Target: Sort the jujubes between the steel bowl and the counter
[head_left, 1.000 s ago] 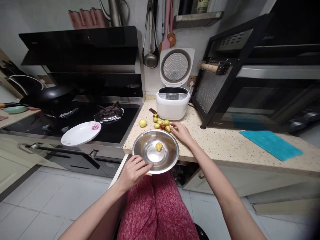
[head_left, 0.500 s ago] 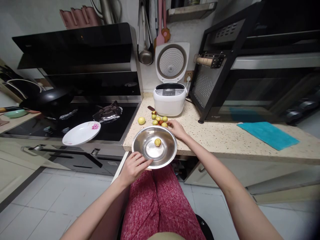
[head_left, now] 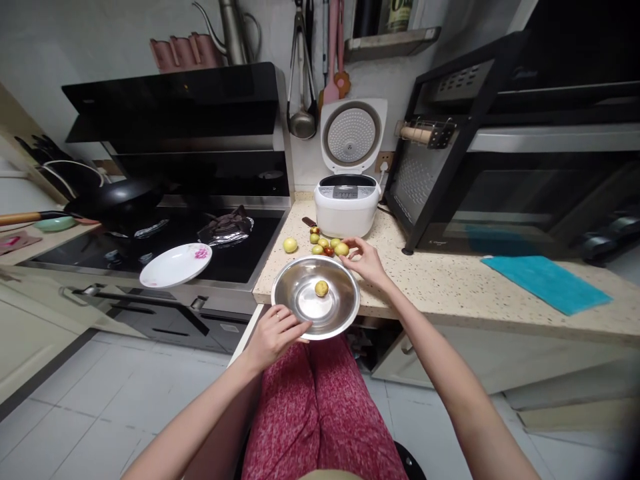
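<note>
A steel bowl (head_left: 293,308) sits at the counter's front edge, tilted slightly toward me, with one yellow-brown jujube (head_left: 321,289) inside. My left hand (head_left: 276,333) grips its near left rim, thumb over the edge. Just beyond the bowl's right rim, my right hand (head_left: 367,261) pinches a yellow-green jujube (head_left: 341,249) between thumb and fingers. Several green and reddish jujubes (head_left: 317,249) lie clustered to the left of those fingertips. A larger pale jujube-like fruit (head_left: 290,245) rests apart, further left.
Behind the fruit stands a white rice cooker (head_left: 346,212) with its lid up. A floral plate (head_left: 175,267) overhangs the stove front at left; a black wok (head_left: 117,200) is farther off. Rightward are a teal cloth (head_left: 547,283) and an oven (head_left: 525,200) in a black rack.
My right fingers have closed around a jujube from the cluster and raised it slightly. The left hand keeps its hold on the bowl. The camera view has shifted a little.
</note>
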Tool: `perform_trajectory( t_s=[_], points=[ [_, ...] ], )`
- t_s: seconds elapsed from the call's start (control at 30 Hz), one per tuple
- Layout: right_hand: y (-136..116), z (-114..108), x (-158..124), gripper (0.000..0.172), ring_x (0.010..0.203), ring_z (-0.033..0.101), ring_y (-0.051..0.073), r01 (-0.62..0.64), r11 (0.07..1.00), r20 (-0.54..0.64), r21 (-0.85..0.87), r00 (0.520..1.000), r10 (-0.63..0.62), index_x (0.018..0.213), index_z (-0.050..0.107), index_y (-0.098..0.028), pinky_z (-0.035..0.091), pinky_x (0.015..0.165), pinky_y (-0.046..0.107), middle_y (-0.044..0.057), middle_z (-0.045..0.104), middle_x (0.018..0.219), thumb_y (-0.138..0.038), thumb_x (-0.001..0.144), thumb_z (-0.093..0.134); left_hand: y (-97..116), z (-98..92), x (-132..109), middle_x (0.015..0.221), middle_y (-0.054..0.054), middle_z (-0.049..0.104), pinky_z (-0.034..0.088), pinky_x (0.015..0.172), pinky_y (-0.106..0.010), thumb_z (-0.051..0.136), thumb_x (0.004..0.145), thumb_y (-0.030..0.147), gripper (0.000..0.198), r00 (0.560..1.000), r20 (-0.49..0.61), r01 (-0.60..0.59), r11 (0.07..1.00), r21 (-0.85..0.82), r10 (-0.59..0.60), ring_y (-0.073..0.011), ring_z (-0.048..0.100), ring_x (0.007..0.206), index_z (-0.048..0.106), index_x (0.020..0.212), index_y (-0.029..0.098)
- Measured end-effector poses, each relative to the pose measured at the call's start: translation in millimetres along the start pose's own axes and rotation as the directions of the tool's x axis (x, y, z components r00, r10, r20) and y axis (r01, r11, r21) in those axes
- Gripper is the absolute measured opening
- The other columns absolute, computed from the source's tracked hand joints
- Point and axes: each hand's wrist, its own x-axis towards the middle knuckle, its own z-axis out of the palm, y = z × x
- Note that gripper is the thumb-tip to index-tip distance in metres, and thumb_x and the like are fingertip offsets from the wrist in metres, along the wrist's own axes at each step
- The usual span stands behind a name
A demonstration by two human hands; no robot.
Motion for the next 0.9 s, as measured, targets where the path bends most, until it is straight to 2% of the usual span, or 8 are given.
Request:
perform_trajectory(
  t_s=[0.1,0.23,0.3,0.4,0.5,0.73,0.9],
  points=[
    [-24,1,-4,0.034,0.102,0.069,0.026,0.139,0.990,0.136,-0.017,0.981,-0.136,0.113,0.069,-0.020,0.056,0.082,0.037,0.009,0.074,0.115,-0.026,0.079,0.071,0,0.7,0,0.075,-0.003,0.067,0.048,0.080,-0.032,0.046,0.111,0.029,0.029,1.000,-0.012,-0.002,1.000,-0.004,0.002,-0.0153,0.057,0.075,0.071,0.112,0.014],
    [-45,12,-7,0.033,0.110,0.067,0.028,0.266,0.961,0.307,-0.072,0.923,-0.232,0.115,0.070,-0.021,0.052,0.097,0.043,0.009,0.071,0.117,-0.018,0.082,0.068,-1,0.0,0,0.076,-0.003,0.067,0.047,0.079,-0.032,0.048,0.110,0.032,0.030,1.000,-0.009,-0.001,1.000,-0.006,0.001,-0.0161,0.057,0.076,0.071,0.111,0.013],
    [-50,20,-8,0.032,0.111,0.066,0.029,0.288,0.946,0.341,-0.150,0.913,-0.224,0.114,0.070,-0.021,0.049,0.101,0.047,0.010,0.071,0.116,-0.016,0.082,0.070,-1,-0.4,0,0.076,-0.003,0.067,0.047,0.079,-0.032,0.047,0.110,0.033,0.031,1.000,-0.007,0.001,1.000,-0.003,-0.002,-0.0163,0.057,0.077,0.071,0.112,0.013],
    [-57,30,-10,0.032,0.108,0.065,0.030,0.295,0.926,0.391,-0.234,0.901,-0.188,0.113,0.071,-0.019,0.048,0.099,0.047,0.010,0.071,0.112,-0.013,0.081,0.072,-1,-0.2,0,0.076,-0.003,0.067,0.047,0.079,-0.032,0.045,0.111,0.033,0.033,1.000,-0.009,-0.003,1.000,-0.005,0.003,-0.0159,0.057,0.076,0.070,0.112,0.013],
    [-64,37,-12,0.031,0.102,0.066,0.028,0.289,0.927,0.455,-0.239,0.877,-0.156,0.112,0.072,-0.017,0.050,0.093,0.042,0.009,0.072,0.107,-0.010,0.081,0.073,-1,0.5,0,0.076,-0.003,0.067,0.048,0.080,-0.032,0.044,0.111,0.032,0.032,1.000,-0.014,-0.004,1.000,-0.009,0.004,-0.0153,0.056,0.075,0.070,0.113,0.013],
    [-67,46,-15,0.036,0.106,0.066,0.027,0.306,0.907,0.525,-0.289,0.843,-0.117,0.117,0.075,-0.016,0.051,0.094,0.040,0.011,0.071,0.115,-0.009,0.082,0.074,-2,2.0,-3,0.079,-0.003,0.069,0.048,0.081,-0.033,0.047,0.111,0.029,0.028,1.000,-0.004,0.010,1.000,-0.015,-0.010,-0.0159,0.056,0.078,0.070,0.118,0.016],
    [-63,52,-16,0.036,0.101,0.068,0.025,0.362,0.878,0.607,-0.313,0.787,-0.109,0.119,0.076,-0.015,0.052,0.090,0.037,0.011,0.071,0.108,-0.006,0.084,0.069,-3,2.1,-4,0.079,-0.003,0.069,0.047,0.083,-0.032,0.047,0.110,0.024,0.026,1.000,-0.004,-0.002,1.000,-0.011,0.002,-0.0162,0.056,0.079,0.070,0.117,0.015]
  ],
)
